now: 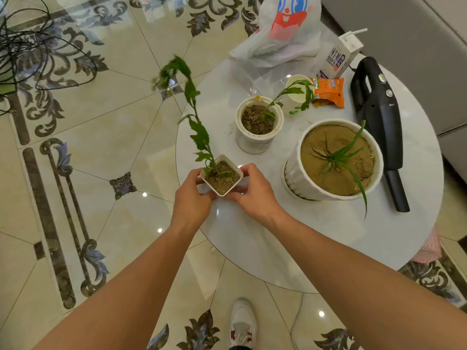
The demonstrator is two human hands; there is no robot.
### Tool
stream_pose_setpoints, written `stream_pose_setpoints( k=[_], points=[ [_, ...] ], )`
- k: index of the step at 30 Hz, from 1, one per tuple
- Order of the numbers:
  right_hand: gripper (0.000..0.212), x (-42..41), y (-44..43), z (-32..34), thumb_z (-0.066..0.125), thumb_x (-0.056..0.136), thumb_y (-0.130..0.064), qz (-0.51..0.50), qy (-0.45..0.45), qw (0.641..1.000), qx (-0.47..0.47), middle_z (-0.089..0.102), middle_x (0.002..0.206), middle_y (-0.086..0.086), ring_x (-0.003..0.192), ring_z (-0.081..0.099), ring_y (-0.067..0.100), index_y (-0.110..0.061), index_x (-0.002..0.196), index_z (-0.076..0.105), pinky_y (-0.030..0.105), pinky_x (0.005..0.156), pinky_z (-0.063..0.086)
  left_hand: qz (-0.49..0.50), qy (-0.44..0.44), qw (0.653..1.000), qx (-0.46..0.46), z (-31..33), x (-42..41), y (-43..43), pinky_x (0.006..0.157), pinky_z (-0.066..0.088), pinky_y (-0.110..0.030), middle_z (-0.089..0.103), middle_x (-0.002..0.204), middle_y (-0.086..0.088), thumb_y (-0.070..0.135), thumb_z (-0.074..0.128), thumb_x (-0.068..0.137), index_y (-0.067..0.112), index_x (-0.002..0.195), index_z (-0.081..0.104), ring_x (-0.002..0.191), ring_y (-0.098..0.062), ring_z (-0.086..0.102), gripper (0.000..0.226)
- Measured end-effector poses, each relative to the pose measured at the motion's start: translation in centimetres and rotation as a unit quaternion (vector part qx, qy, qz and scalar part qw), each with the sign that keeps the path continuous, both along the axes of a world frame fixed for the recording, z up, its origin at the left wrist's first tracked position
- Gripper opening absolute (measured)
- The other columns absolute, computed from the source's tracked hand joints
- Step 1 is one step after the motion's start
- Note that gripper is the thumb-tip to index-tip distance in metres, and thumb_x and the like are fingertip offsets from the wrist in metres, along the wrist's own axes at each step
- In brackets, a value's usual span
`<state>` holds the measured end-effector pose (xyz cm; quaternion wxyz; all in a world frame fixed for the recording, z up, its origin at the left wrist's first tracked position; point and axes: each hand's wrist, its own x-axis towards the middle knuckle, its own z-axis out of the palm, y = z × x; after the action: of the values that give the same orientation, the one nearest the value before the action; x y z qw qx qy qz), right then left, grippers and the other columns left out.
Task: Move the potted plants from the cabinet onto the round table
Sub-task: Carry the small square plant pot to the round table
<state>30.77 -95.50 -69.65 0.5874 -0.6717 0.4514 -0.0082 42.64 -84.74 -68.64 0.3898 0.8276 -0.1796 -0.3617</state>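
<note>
I have the small square pot (pixel 222 176) clasped between both hands, the left hand (pixel 192 195) wrapped on its left side and the right hand (pixel 254 190) closed on its right, at the near-left rim of the round table (pixel 252 236). I cannot tell whether its base rests on the top or hangs just above it. That placement is my first worry: the pot sits right by the edge, and if I let go here a nudge from a forearm could send it to the tiled floor (pixel 101 198). The second is the long stem (pixel 199 130), which rises tall and arches far left, well past the rim; its weight leans off the table, so this light pot may tip that way once my fingers release. Soil is heaped to the brim and would spill at any tilt. Pushing it farther in has its own hazard, since the medium round pot (pixel 257 125) stands just beyond and the large white pot (pixel 333 160) sits to the right, and the stem could snag their leaves.
</note>
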Motion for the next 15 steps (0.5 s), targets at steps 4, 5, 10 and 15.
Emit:
stream_pose_setpoints(
  k=[4,5,10,15],
  points=[
    [0.05,0.11,0.18,0.0,0.083,0.084,-0.016,-0.004,0.009,1.0,0.007,0.067,0.1,-0.01,0.081,0.066,-0.005,-0.028,0.115,0.046,0.01,0.065,0.045,-0.021,0.017,1.0,0.005,-0.1,0.27,0.04,0.068,0.046,-0.015,0.063,0.117,0.011,0.005,0.067,0.09,0.032,0.129,0.056,0.092,-0.01,0.069,0.048],
    [0.049,0.14,0.21,0.1,0.083,0.085,-0.016,-0.005,0.011,1.0,0.007,0.067,0.098,-0.011,0.08,0.066,-0.005,-0.028,0.115,0.046,0.009,0.064,0.044,-0.026,0.02,0.999,0.006,-0.07,0.35,0.03,0.067,0.046,-0.015,0.063,0.118,0.011,0.006,0.067,0.09,0.032,0.13,0.055,0.091,-0.009,0.069,0.049],
    [0.048,0.16,0.15,0.55,0.083,0.084,-0.017,-0.003,0.013,1.0,0.007,0.063,0.091,-0.022,0.081,0.066,-0.005,-0.028,0.114,0.048,0.011,0.066,0.046,-0.032,0.034,0.999,0.006,-0.02,0.29,0.1,0.072,0.048,-0.016,0.062,0.119,0.012,0.01,0.068,0.091,0.031,0.131,0.055,0.095,-0.011,0.069,0.047],
    [0.047,0.18,-0.06,0.95,0.083,0.085,-0.015,0.01,0.008,1.0,0.008,0.057,0.097,-0.025,0.083,0.065,-0.005,-0.028,0.115,0.049,0.011,0.066,0.046,-0.031,0.038,0.999,0.006,0.05,0.22,0.36,0.073,0.048,-0.017,0.06,0.122,0.011,0.011,0.068,0.092,0.029,0.131,0.052,0.097,-0.012,0.068,0.047]
  ],
)
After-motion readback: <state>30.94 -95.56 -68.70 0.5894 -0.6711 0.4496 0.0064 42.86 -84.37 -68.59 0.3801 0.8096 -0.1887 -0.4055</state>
